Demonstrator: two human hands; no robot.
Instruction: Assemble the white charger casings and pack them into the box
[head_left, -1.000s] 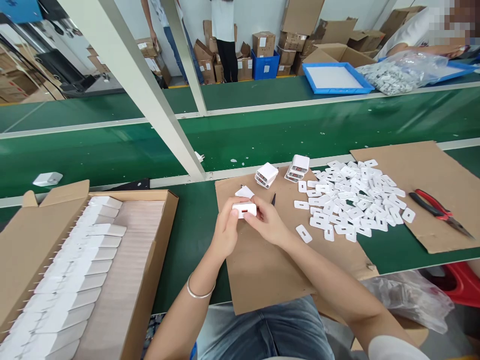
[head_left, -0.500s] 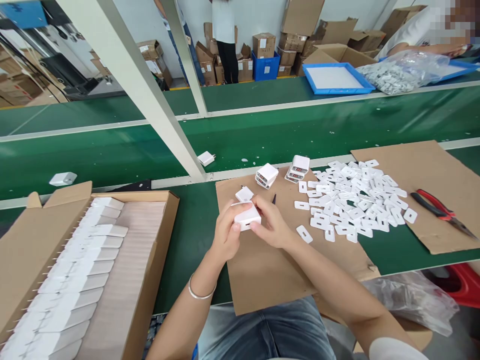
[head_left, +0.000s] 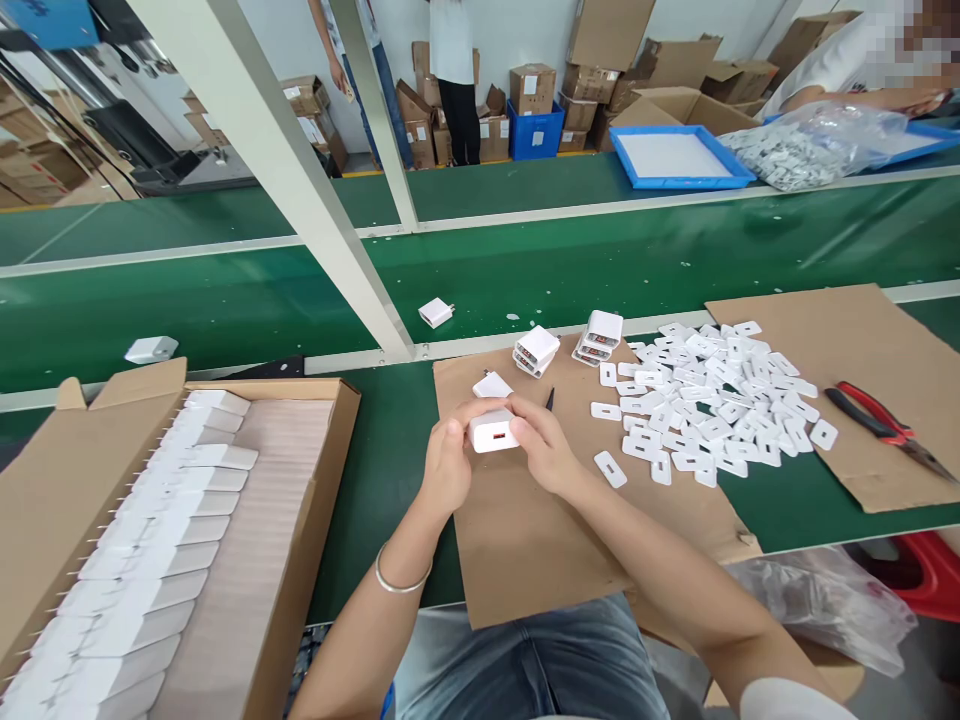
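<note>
Both hands grip one white charger (head_left: 493, 431) over the brown cardboard sheet, its end face with a small reddish slot turned toward me. My left hand (head_left: 448, 455) wraps its left side, and my right hand (head_left: 546, 445) holds the right side. Just behind it lies another white charger (head_left: 492, 385). Farther back stand two small stacks of chargers, one in the middle (head_left: 535, 350) and one to its right (head_left: 599, 336). A pile of flat white slotted plates (head_left: 712, 400) spreads to the right. A thin dark tool (head_left: 550, 399) lies near my right hand.
At left is an open carton (head_left: 315, 500) with a row of white chargers (head_left: 157, 540). Red-handled pliers (head_left: 874, 415) rest on cardboard at right. Single chargers (head_left: 436, 312) lie on the green belt behind a slanted white post (head_left: 300, 190). People stand beyond.
The held charger has been tilted so its slotted end shows more, and my fingers have shifted around it. Two chargers on the green belt have moved right.
</note>
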